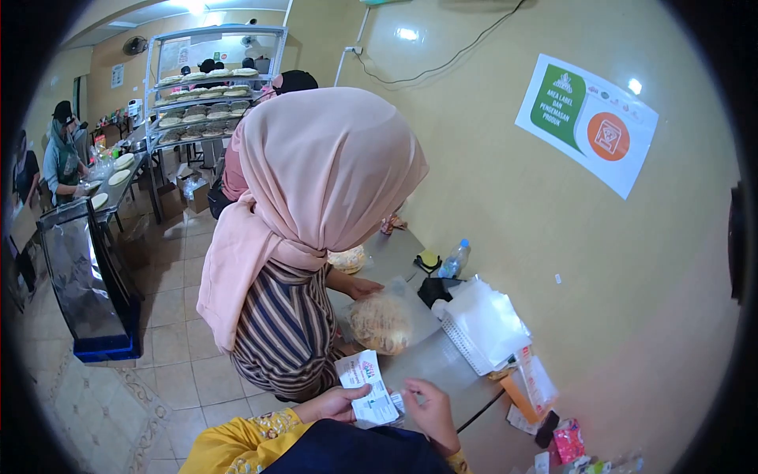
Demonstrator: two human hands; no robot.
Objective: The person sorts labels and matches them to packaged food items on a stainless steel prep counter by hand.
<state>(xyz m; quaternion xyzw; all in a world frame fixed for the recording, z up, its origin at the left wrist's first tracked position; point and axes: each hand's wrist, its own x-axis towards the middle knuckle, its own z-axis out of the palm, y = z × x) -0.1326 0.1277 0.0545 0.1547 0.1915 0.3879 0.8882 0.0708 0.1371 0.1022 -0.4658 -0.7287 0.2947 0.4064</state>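
My left hand grips a small stack of printed labels at its left edge, thumb on top. Just right of the stack is my right hand, its fingers curled inward; whatever may be in them I cannot make out. A small piece with dark print shows at the stack's right edge, close to my right fingertips. Beyond the labels, a clear plastic bag of flat, round, pale-brown food lies on the table, with a co-worker's hand at its far edge.
A co-worker in a pink headscarf stands close on the left. Along the wall are a white basket of plastic sheets, a water bottle and a pink packet. Farther back stand a loaded rack and other people.
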